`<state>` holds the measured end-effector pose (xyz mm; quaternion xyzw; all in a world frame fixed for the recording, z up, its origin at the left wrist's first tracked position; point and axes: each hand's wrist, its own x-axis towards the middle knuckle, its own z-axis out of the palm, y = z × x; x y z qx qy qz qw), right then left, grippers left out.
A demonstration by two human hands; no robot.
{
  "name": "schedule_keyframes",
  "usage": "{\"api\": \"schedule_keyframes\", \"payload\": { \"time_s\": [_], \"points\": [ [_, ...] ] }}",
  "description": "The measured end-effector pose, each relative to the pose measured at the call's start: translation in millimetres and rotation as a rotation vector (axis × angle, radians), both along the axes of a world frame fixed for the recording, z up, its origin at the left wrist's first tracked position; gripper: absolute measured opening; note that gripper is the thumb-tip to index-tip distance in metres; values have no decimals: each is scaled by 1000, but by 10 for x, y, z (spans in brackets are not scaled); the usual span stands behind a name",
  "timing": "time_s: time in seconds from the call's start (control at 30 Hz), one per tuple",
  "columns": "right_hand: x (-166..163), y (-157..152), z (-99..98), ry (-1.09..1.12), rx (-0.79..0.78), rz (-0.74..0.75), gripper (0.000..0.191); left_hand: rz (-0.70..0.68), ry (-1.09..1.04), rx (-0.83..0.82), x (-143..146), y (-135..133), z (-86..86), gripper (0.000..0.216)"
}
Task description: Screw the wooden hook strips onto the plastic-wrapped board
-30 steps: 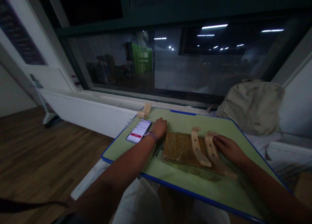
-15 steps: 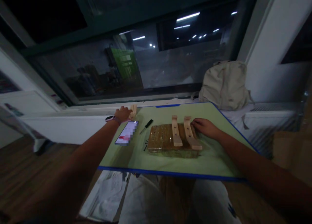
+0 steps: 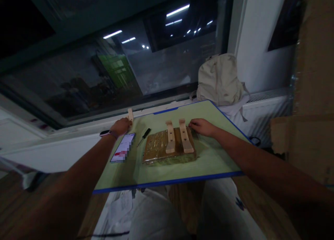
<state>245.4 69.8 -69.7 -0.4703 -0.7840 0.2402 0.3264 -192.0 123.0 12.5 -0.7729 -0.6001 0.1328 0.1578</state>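
Observation:
A green board with a blue rim (image 3: 208, 160) lies across my lap. On it rests a brown wrapped slab (image 3: 156, 149) with two pale wooden brackets (image 3: 179, 140) lying on top. My right hand (image 3: 202, 126) rests by the right bracket's far end, fingers curled and touching it. At the board's far left corner my left hand (image 3: 120, 126), with a watch on its wrist, closes on another pale wooden piece (image 3: 130, 114). A phone (image 3: 122, 152) and a black screwdriver (image 3: 144, 136) lie between that hand and the slab.
A beige backpack (image 3: 219, 81) sits on the sill beyond the board's far right corner. A dark window runs along the back, with a white radiator (image 3: 52, 156) below it. Cardboard (image 3: 313, 93) stands at the right. My legs are under the board.
My left hand left the slab's edge, reached past the phone to the far left corner and took hold of the wooden piece. The screwdriver came into view. The camera swung right.

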Motion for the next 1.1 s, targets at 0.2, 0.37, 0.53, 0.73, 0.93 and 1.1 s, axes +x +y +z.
{"api": "schedule_keyframes", "payload": {
  "time_s": [0.2,0.37,0.53,0.73,0.93,1.1],
  "points": [
    [2,10,6,-13,16,21,27,-151,-137,79,352,-200,28,37],
    [4,16,-5,-17,39,37,27,-305,-253,137,684,-563,-2,29],
    [30,-40,67,32,111,39,27,-398,-390,234,882,-848,35,28],
    [87,-109,442,408,158,-75,39,-450,-586,345,1030,-980,44,31],
    [-147,-283,1017,443,122,108,63,-497,-886,296,1065,-1054,-25,42],
    [-512,-447,1479,356,-47,355,60,-670,-915,331,964,-1075,-166,33]
  ]
}}
